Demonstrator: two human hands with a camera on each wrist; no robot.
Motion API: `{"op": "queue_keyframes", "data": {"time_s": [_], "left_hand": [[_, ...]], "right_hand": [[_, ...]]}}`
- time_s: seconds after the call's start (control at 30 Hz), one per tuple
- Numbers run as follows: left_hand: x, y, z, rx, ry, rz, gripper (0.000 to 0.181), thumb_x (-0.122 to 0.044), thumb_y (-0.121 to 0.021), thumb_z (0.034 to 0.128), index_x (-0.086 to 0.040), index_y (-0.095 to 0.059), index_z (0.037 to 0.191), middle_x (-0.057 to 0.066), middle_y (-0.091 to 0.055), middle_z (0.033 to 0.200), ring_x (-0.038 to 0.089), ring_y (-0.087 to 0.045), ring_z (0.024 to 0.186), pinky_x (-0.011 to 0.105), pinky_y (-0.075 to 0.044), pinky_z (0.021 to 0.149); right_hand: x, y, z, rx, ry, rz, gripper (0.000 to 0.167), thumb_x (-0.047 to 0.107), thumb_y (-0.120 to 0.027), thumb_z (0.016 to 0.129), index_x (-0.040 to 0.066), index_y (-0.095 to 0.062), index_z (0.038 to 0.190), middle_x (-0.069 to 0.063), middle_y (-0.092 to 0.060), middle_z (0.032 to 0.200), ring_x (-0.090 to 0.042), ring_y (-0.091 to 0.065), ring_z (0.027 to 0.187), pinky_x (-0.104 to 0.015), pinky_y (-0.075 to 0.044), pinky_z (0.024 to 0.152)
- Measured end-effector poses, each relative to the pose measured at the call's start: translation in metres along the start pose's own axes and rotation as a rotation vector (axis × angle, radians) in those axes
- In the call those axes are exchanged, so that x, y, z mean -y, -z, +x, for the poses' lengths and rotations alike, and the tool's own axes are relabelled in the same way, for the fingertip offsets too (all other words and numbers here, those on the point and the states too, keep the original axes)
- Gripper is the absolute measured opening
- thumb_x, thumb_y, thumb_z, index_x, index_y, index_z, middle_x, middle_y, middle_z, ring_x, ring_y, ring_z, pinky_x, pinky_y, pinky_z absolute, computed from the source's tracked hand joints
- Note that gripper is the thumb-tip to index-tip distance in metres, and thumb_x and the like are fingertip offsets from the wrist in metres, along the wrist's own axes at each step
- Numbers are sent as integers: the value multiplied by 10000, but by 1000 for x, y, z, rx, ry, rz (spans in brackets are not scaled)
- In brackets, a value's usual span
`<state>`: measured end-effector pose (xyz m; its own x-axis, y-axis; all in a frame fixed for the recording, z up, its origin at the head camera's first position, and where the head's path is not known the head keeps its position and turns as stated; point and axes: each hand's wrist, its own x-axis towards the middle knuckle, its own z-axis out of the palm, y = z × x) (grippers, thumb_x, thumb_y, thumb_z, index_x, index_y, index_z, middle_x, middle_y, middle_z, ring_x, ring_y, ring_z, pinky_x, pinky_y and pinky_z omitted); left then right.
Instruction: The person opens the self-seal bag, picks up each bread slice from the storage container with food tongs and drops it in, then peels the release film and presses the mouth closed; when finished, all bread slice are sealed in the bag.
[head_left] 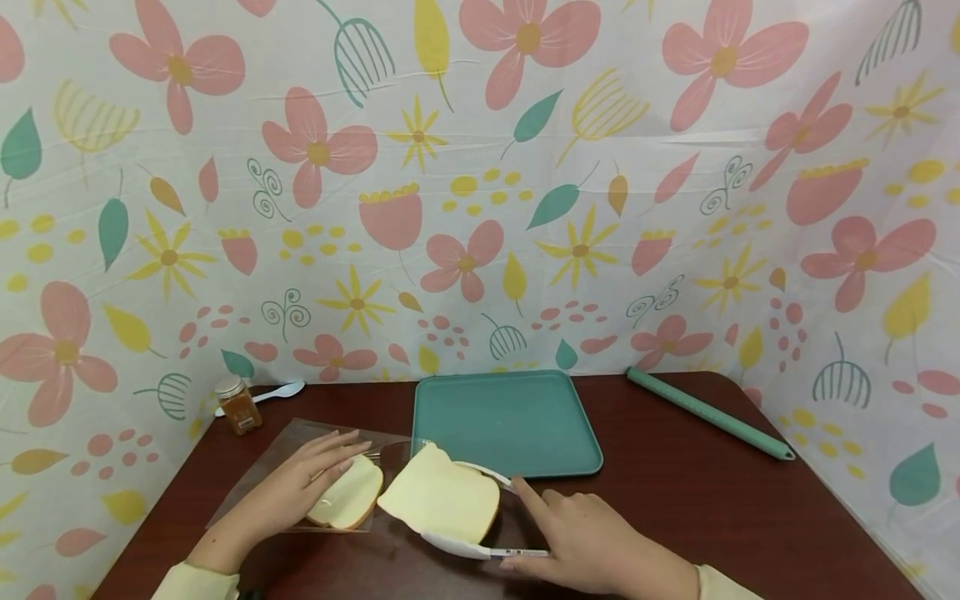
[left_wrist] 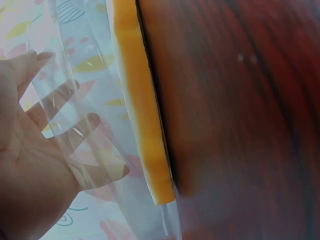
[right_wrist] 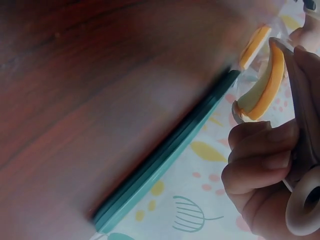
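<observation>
White tongs (head_left: 456,546), held by the right hand (head_left: 583,533), grip a bread slice (head_left: 442,497); the left hand (head_left: 306,472), fingers extended, rests on clear plastic (head_left: 258,475).

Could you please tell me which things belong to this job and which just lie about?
In use:
white tongs, pale yellow bread, clear plastic bag.

Likely lying about:
rectangular teal tray, long green bar, silver-lidded amber jar, pale blue spoon.
</observation>
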<state>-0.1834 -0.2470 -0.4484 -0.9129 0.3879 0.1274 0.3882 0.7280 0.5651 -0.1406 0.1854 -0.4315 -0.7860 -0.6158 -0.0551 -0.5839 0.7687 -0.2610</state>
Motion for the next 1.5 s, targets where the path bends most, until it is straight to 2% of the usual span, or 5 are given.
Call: {"op": "queue_keyframes", "data": {"time_s": [0.27, 0.63, 0.8, 1.23, 1.5], "left_hand": [[-1, 2, -1, -12, -11, 24, 393, -418, -460, 1155, -356, -620, 1510, 61, -503, 1666, 486, -369, 1581, 759, -387, 1175], [-3, 1, -2, -11, -4, 14, 388, -390, -479, 1154, -335, -627, 1508, 61, -501, 1668, 490, -351, 1589, 770, -370, 1181], [-2, 0, -3, -11, -15, 17, 378, -387, -470, 1157, -339, -641, 1491, 73, -506, 1663, 493, -366, 1580, 764, -376, 1180], [-2, 0, -3, -22, -14, 12, 362, -364, -478, 1157, -345, -659, 1470, 73, -517, 1654, 479, -393, 1571, 746, -384, 1186], [-1, -1, -1, -13, -5, -4, 382, -381, -476, 1156, -301, -662, 1479, 71, -505, 1663, 468, -381, 1582, 742, -371, 1199]], "right_hand": [[5, -3, 8, -26, 71, -75, 988, 834, -522, 954, 124, -425, 1635, -70, -732, 1058, -81, -599, 638, -291, -501, 575], [7, -1, 32, 18, 126, -47, 973, 800, -554, 965, 116, -397, 1640, -68, -756, 1088, -100, -683, 735, -294, -568, 639], [3, 0, 46, 79, 131, -65, 980, 834, -521, 957, 171, -371, 1663, -29, -760, 1210, -125, -738, 894, -344, -614, 764], [-13, 5, 72, 95, 173, -53, 963, 820, -542, 957, 205, -360, 1675, 1, -747, 1337, -71, -716, 856, -294, -602, 750], [-23, 9, 81, 109, 205, -34, 952, 802, -572, 956, 217, -366, 1677, 11, -739, 1376, -98, -749, 1003, -326, -623, 868]]}}
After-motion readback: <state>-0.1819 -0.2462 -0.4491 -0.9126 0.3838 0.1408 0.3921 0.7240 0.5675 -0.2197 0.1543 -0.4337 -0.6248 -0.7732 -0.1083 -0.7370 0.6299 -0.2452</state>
